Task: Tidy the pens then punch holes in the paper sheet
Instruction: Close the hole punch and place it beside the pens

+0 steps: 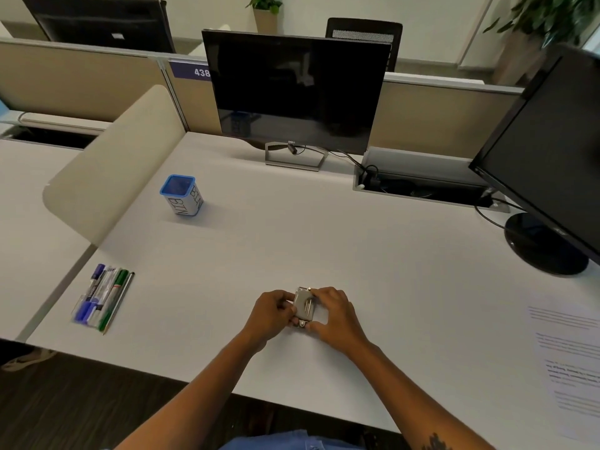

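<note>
Both the left hand [272, 311] and right hand [334, 315] clasp the hole punch [305, 307], while the pens [103, 297] lie well off to the left, nearer the left hand.

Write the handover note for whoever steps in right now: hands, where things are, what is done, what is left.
Left hand and right hand: both grip the small grey hole punch at the desk's near middle.
Pens: lying in a loose bunch at the near left of the desk, not in the blue-rimmed bin standing further back left, which looks empty.
Paper sheet: flat at the right edge, untouched; no holes visible.
Done: nothing visible yet.
Left: put pens in the bin, then punch the sheet.
</note>
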A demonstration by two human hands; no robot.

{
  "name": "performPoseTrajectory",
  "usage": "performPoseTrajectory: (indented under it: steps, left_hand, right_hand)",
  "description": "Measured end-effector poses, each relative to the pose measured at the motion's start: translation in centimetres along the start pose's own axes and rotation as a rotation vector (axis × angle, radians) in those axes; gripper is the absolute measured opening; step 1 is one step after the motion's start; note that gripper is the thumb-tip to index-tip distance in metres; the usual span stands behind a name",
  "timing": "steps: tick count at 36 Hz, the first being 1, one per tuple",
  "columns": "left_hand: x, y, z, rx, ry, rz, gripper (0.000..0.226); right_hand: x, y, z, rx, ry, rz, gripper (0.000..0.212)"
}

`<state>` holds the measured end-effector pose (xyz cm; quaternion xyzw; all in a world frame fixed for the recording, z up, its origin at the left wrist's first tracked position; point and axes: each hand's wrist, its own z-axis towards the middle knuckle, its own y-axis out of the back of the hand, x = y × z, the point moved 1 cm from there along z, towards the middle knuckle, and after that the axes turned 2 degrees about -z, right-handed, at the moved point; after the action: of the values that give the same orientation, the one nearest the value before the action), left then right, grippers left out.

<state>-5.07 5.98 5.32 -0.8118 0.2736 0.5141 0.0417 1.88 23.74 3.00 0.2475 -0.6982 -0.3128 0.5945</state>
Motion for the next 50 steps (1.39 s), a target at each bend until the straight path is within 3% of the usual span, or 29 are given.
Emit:
performPoseTrajectory:
  steps: [17,38,50]
  left_hand:
    - [0.2,7.5,0.4,-0.054,-0.044,0.006,0.021]
    - [5.8,25.7,0.5,-0.167,0.006,0.041,0.024]
    - [8.7,32.3,-0.7,-0.270,0.075,0.046,0.024]
  right_hand:
    - [5.5,-2.9,3.2,-0.014,0.100,0.026,0.075]
    - [18.4,-15.8,10.0,0.058,0.178,0.088,0.069]
    - [23.3,-21.5,12.0,0.097,0.250,0.023,0.067]
